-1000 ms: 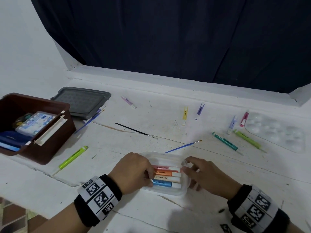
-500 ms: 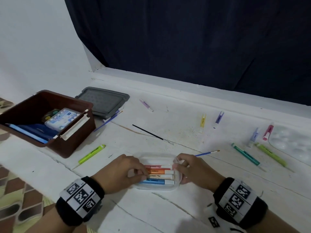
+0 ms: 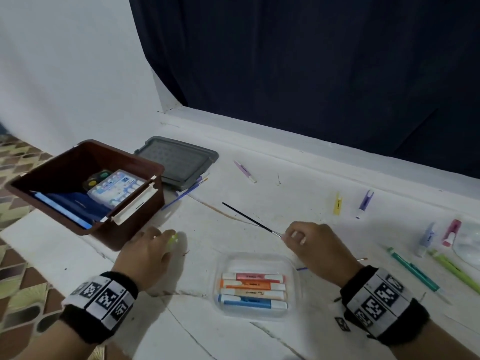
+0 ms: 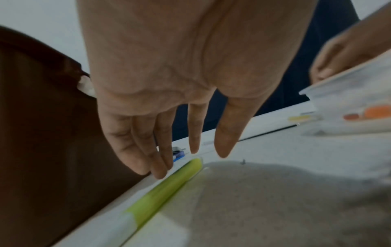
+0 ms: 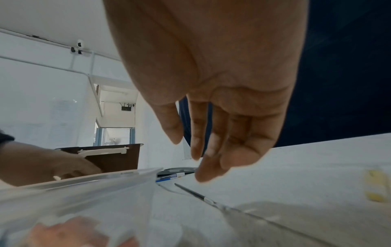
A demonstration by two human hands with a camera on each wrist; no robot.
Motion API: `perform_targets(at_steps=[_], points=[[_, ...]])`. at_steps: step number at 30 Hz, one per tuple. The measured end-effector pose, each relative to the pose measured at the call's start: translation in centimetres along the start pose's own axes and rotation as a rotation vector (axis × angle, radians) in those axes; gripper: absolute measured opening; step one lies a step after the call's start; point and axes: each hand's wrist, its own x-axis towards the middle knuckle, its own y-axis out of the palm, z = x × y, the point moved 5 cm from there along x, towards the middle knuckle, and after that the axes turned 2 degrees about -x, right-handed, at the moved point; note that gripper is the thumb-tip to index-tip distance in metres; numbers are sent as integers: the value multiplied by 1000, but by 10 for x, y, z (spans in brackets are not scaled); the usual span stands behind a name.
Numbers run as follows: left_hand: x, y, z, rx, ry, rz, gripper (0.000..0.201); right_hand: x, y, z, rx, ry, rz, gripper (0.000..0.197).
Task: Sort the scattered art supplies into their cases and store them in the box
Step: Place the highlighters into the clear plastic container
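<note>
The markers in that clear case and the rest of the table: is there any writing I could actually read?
No text is legible.
Markers in the clear case: dark print on each barrel, too blurred.
Paint set in the brown box: label too small.
Wristbands: black-and-white square codes, no words.

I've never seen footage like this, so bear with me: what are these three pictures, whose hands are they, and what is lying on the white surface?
One person wears three cameras: one on the head, one on each wrist. The head view shows both hands over a white table. The left hand reaches, fingers straight, for a green highlighter beside the brown box. The right hand hovers by a thin black brush. Neither holds anything. Between them sits a clear case of four highlighters.
</note>
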Motion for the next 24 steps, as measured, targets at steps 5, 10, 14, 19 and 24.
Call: perform_targets(at_steps=[5,10,14,19,24], points=[[10,-7,-4,-13,72,14,48,50,-4,13,-8,-77,-86,18],[20,-18,-14,-274,54,70,40,109,8,24,-135,-222,-33,11],[44,-40,-26,-605,118,-70,63,159,28,29,-246,-307,3,21],[67,-52,-38,-1158,15,-74,56,209,55,32,-467,-259,178,42],[80,-61,-41,-1360,-36,-95,28,229,74,30,-638,-200,299,40]])
